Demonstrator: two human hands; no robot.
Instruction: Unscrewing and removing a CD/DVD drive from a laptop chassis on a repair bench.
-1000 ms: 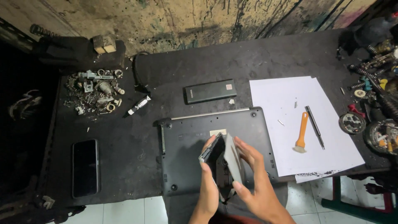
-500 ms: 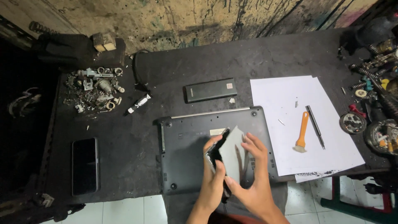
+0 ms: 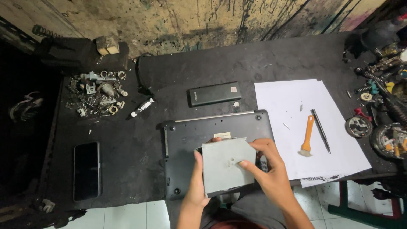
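Both hands hold a flat grey drive (image 3: 227,165) just above the upturned black laptop (image 3: 186,140) on the dark counter (image 3: 140,169). The left hand (image 3: 197,180) grips its left edge, and the right hand (image 3: 271,174) pinches its right side with the thumb on top.

Dim overhead light, white paper (image 3: 311,127) brightest, left edge in deep shadow, sharp focus, slight wide-angle bending
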